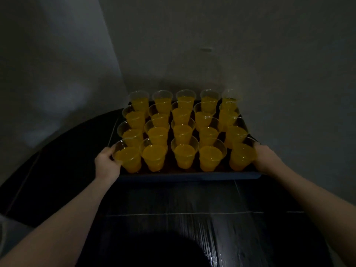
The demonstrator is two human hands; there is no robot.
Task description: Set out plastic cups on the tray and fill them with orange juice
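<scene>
A dark tray stands on the dark wooden table close to the wall. Several clear plastic cups filled with orange juice stand on it in rows. My left hand grips the tray's left edge beside the front left cup. My right hand grips the tray's right edge next to the front right cup. Fingers of both hands are partly hidden behind cups and tray. The scene is dim.
A grey wall rises directly behind the tray, with a corner at the left. The table's curved edge runs along the left. A dark rounded shape lies at the bottom of the view.
</scene>
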